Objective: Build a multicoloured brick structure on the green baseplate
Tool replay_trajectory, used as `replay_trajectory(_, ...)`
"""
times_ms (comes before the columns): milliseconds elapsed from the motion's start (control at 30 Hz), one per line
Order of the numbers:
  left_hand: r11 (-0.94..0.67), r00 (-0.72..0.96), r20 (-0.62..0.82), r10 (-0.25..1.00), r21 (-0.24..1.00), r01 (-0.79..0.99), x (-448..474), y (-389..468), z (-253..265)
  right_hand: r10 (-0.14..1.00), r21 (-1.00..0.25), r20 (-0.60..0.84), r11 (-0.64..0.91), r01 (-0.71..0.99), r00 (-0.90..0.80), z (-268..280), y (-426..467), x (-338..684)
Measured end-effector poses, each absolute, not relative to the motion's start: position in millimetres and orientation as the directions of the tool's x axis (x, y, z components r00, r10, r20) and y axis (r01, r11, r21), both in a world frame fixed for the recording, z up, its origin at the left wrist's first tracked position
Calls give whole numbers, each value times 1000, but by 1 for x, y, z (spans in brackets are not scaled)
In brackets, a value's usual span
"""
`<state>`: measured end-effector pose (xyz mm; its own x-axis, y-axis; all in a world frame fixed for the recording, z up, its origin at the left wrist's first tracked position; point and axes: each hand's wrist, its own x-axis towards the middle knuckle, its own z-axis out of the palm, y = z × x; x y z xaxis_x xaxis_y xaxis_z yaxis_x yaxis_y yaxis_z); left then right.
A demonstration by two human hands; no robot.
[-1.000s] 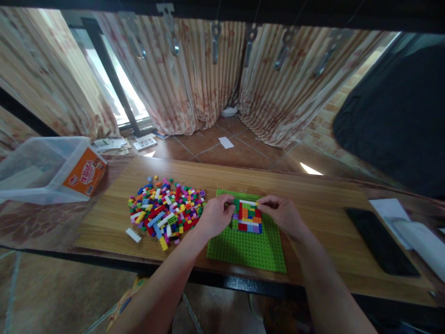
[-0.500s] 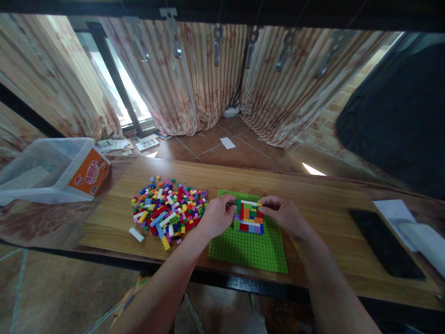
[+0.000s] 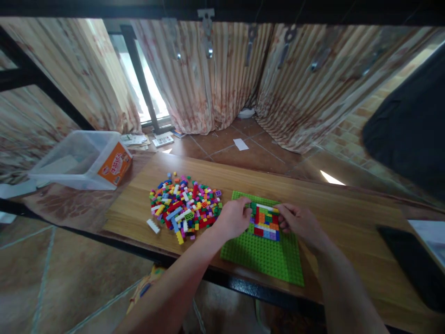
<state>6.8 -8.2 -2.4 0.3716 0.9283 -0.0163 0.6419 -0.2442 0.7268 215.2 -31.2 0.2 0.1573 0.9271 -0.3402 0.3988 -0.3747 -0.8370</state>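
A block of many-coloured toy bricks (image 3: 267, 227) is built up on the green baseplate (image 3: 264, 260). My left hand (image 3: 236, 219) is at the build's left side, its fingers curled together by a green brick (image 3: 253, 205) at the far left corner; whatever they pinch is hidden. On the opposite side, my right hand (image 3: 301, 225) has thumb and forefinger closed at a small yellow brick (image 3: 276, 210) at the far right corner. A white brick row (image 3: 264, 207) runs between these two corners.
Left of the baseplate lies a heap of loose bricks (image 3: 187, 204), with a white brick (image 3: 153, 226) apart from it. A clear plastic box (image 3: 76, 181) with an orange label stands at the far left. A dark phone-like slab (image 3: 410, 264) lies at the right on the wooden table (image 3: 333, 208).
The view has turned a little left, so everything sits further right in the picture. Both hands stay at the build's far corners, with the right fingers slightly more curled beside it.
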Motion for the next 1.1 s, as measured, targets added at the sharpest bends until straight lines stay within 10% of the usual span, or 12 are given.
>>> replay_trajectory(700, -170, 468, -84, 880, 864, 474, -114, 29, 38, 968, -773, -135, -237, 589, 211, -11, -28, 233)
replay_trajectory(1100, -62, 165, -325, 931, 307, 950, -128, -4, 52, 982, -815, -96, -173, 553, 164, -10, -29, 226)
